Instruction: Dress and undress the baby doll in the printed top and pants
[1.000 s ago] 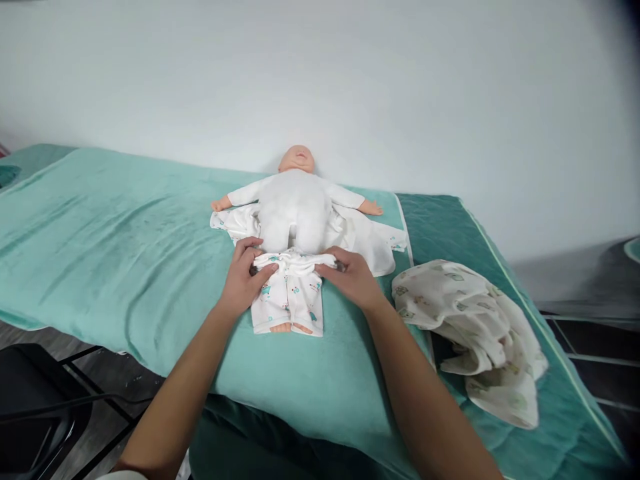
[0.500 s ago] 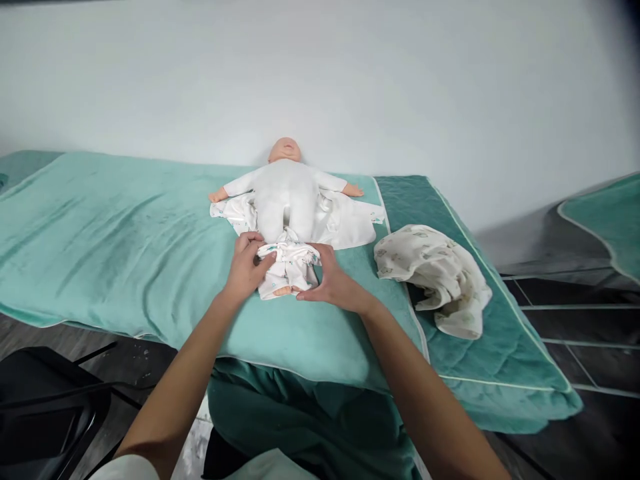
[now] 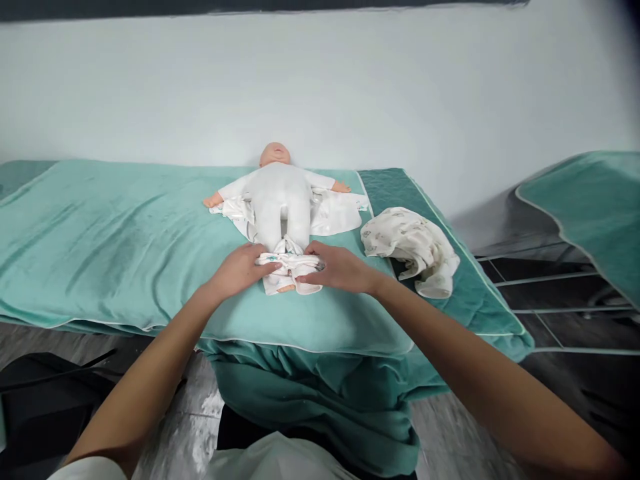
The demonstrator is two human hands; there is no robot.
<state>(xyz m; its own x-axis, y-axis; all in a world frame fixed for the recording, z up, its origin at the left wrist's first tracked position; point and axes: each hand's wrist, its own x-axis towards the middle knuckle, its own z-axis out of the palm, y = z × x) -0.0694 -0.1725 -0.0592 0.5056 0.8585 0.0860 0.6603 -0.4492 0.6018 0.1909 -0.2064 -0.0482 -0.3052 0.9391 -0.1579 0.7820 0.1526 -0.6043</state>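
A baby doll (image 3: 280, 193) with a white cloth body lies on its back, arms spread and feet toward me. White printed baby clothes (image 3: 293, 262) are bunched round its lower legs. My left hand (image 3: 243, 268) grips the bunched cloth on the left side, thumb on top. On the right side, my right hand (image 3: 340, 268) pinches the same cloth between thumb and fingers. One doll foot (image 3: 286, 289) peeks out at the lower hem; the other is hidden. An open white garment (image 3: 336, 212) is spread beneath the doll's torso.
A crumpled white printed cloth (image 3: 413, 247) lies right of the doll on the bed (image 3: 125, 247), which has a green cover. Behind stands a pale wall (image 3: 320, 80). A black chair (image 3: 45, 407) is at lower left, and a metal frame (image 3: 560, 283) at right.
My right thumb and fingers have closed in on the cloth, and the bunched clothes look flatter. The view has shifted, showing more of the wall's top.
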